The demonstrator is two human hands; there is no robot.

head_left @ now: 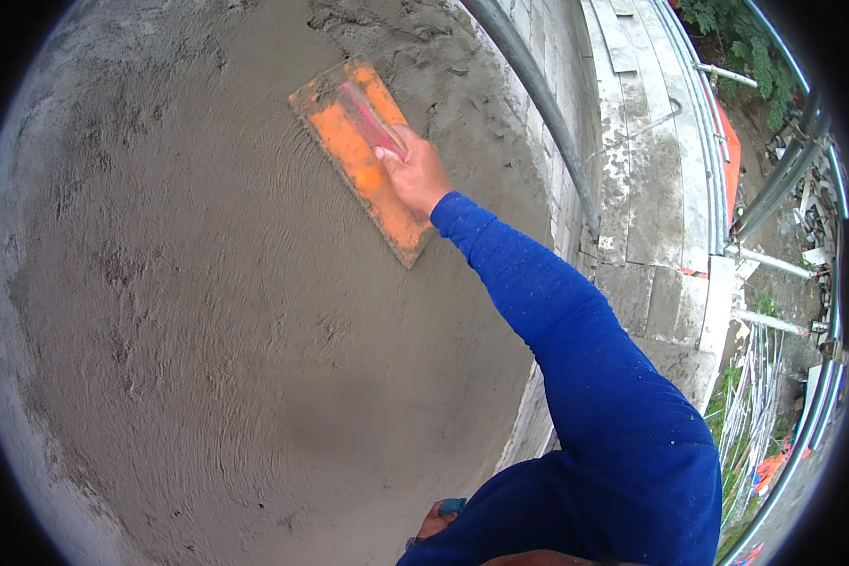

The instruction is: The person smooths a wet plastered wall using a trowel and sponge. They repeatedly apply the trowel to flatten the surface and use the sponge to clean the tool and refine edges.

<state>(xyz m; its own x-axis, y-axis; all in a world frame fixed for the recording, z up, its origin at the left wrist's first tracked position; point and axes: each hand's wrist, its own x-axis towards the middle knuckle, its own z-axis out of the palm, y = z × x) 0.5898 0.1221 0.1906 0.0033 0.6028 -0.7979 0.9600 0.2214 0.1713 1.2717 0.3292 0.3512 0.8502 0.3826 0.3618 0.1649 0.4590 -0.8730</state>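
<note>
My right hand (pixel 415 174) is closed around the red handle (pixel 373 118) of an orange plastering float (pixel 358 160). The float, smeared with grey mortar, lies with its face against wet grey plaster (pixel 208 283) on the wall. My right arm, in a blue sleeve, reaches up to it from the lower right. Low in the view, beside my body, part of my left hand (pixel 434 521) shows, its fingers closed on a small blue-green thing (pixel 452 507), perhaps a handle end. The rest of what it holds is hidden.
Rough, lumpy plaster (pixel 424 47) is above the float. A metal scaffold pole (pixel 538 94) slants past the wall's right edge. Beyond it runs a plank walkway (pixel 665 170) with a bent rod on it, then railing pipes (pixel 792 179), and debris on the ground below.
</note>
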